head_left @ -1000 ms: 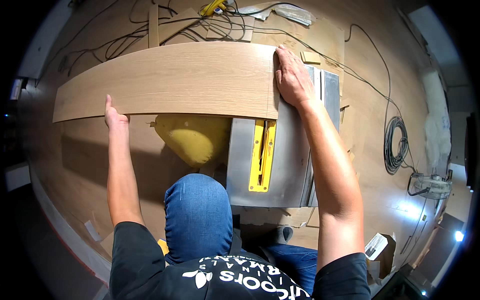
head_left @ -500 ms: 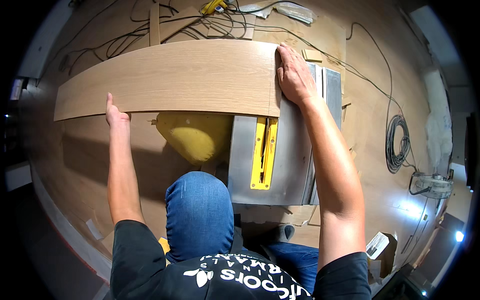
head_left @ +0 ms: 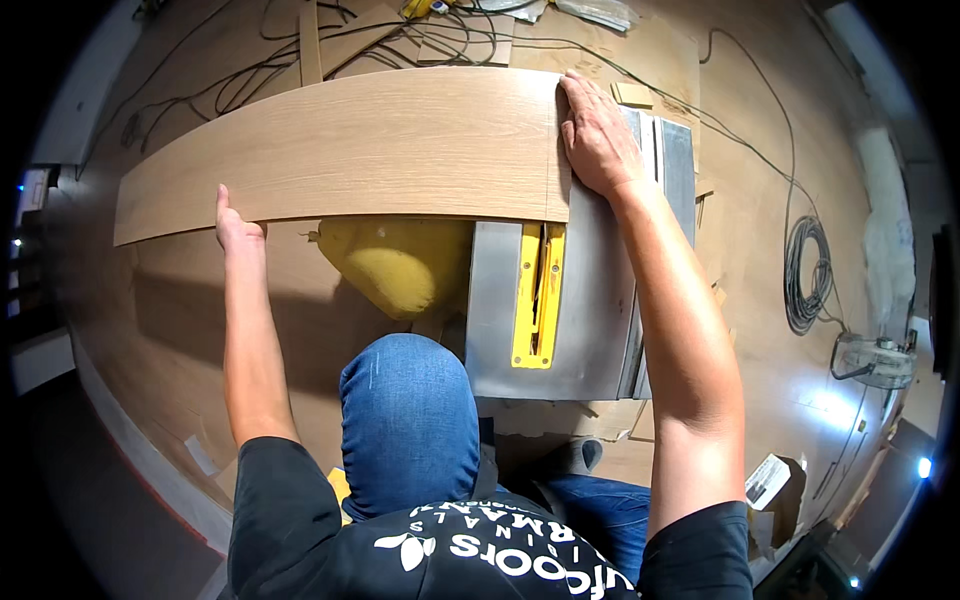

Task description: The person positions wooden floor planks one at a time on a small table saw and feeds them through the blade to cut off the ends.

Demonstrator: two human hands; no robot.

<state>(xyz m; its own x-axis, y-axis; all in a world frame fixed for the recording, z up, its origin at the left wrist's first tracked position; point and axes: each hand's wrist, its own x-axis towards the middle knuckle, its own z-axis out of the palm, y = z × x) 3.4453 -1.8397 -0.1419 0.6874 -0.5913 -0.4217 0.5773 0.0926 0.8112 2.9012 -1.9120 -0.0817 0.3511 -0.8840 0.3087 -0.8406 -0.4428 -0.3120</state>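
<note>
A long light-oak plank (head_left: 380, 130) lies crosswise over the grey table saw (head_left: 590, 320), covering the far part of its yellow blade insert (head_left: 530, 340). My left hand (head_left: 237, 225) grips the plank's near edge toward its left end, thumb up on the top face, other fingers hidden underneath. My right hand (head_left: 605, 140) is on the plank's right end, fingers close together along that edge. Below the plank, left of the saw table, is a yellow housing (head_left: 390, 260). My denim-covered knee (head_left: 405, 415) is close to the saw's near left corner.
Tangled black cables (head_left: 450, 45) and loose boards (head_left: 310, 45) lie beyond the plank. At the right are a coiled cable (head_left: 805, 270), a grey tool-like object (head_left: 872, 358) and an open cardboard box (head_left: 775, 500). Plastic sheeting (head_left: 590, 12) lies at the far side.
The whole view has shifted slightly, with saw, plank and both arms sitting a little higher and further right in the picture. My grip on the plank looks the same.
</note>
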